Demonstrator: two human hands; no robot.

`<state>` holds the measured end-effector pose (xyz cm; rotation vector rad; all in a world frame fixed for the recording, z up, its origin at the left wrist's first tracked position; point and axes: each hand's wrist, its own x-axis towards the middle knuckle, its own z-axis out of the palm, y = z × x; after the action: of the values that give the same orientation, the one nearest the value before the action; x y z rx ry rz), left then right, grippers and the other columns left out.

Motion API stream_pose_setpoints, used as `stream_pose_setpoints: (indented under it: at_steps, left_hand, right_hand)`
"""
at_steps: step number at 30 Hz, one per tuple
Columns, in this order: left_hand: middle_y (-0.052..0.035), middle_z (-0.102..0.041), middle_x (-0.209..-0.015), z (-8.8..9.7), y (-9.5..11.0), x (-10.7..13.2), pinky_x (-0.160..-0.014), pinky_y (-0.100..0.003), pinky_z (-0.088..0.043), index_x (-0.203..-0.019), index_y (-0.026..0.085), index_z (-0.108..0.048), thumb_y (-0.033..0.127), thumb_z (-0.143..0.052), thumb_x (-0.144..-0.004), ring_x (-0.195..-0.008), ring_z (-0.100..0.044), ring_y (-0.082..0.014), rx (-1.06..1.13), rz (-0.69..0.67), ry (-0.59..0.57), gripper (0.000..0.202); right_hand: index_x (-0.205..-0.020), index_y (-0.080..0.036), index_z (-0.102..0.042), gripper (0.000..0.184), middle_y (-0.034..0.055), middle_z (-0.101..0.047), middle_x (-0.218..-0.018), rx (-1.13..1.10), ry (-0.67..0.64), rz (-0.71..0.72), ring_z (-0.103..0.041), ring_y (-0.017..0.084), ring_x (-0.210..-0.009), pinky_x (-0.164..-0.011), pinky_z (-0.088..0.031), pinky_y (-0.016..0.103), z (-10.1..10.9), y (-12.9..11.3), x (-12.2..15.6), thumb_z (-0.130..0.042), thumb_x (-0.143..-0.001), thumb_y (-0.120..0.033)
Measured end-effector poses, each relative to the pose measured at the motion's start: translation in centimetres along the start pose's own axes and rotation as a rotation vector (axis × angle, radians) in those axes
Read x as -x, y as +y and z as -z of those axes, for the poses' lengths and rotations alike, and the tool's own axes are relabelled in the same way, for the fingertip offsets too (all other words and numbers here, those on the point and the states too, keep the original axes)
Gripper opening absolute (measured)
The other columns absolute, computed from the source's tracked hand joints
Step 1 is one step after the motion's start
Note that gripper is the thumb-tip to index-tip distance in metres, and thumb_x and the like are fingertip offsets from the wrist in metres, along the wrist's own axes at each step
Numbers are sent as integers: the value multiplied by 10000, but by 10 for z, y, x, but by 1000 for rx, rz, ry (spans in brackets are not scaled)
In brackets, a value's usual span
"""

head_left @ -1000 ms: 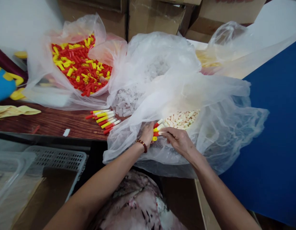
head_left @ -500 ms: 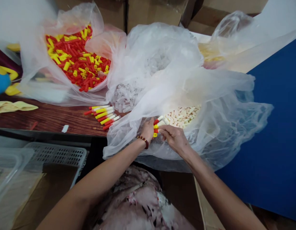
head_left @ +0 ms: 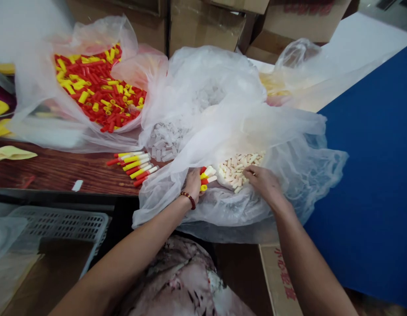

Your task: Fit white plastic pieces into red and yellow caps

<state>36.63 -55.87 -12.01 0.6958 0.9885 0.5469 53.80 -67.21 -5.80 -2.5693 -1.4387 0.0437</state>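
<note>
My left hand [head_left: 192,184] is closed round several red and yellow plastic tubes [head_left: 203,181], with white pieces poking out of their right ends. At the right edge of a pile of small off-white pieces [head_left: 235,169], my right hand [head_left: 264,182] has its fingertips drawn together in a pinch. What those fingertips hold, if anything, is too small to make out. The pile lies in the mouth of a clear plastic bag [head_left: 289,162]. Left of my left hand, a row of red and yellow tubes with white ends [head_left: 137,166] rests on the wooden table [head_left: 58,169].
A bag of loose red and yellow tubes [head_left: 101,87] stands at the back left. Clear short tubes [head_left: 165,142] spill from a middle bag. Cardboard boxes [head_left: 203,28] line the back. A blue panel [head_left: 368,175] is on the right, a plastic basket [head_left: 65,224] below left.
My right hand has moved right, away from the tubes in my left hand to the off-white pile. The left hand keeps its tubes. The view has shifted slightly.
</note>
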Motion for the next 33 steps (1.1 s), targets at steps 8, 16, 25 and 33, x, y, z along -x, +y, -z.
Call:
stream_pose_setpoints:
  at_steps: [8,16,25,33]
  left_hand:
    - [11,-524,-616,0,1,4,-347,-137,-231,-920,182,-602,425,-482,-867,-380,-404,-51,-14,-15,3,276]
    - [14,-534,-614,2,3,4,-356,-131,-215,-916,184,-599,428,-498,-851,-380,-365,-47,2,-9,-11,271]
    - [5,-535,-625,-4,2,1,-366,-153,-228,-959,196,-627,423,-443,-878,-393,-398,-64,-38,22,55,304]
    - [-21,-614,-709,-6,-2,1,-415,-187,-324,-870,171,-627,344,-431,-861,-503,-523,-111,-53,-96,34,262]
  right_hand:
    - [-1020,-246,-662,224,63,-625,-1073,226,-197,175,-602,173,-830,-586,-315,253,-2,-26,5,-482,-904,-313]
    - [-914,-205,-622,121,52,-663,-913,203,-213,211,-596,171,-760,-589,-314,251,-9,-20,-7,-533,-860,-266]
    - [-1023,-214,-637,242,17,-615,-766,-524,-119,393,-561,145,-662,-596,-409,241,-5,-57,31,-485,-925,-375]
    - [-1063,-212,-626,240,79,-670,-982,-379,-93,523,-633,181,-828,-729,-476,274,-13,-80,45,-412,-968,-263]
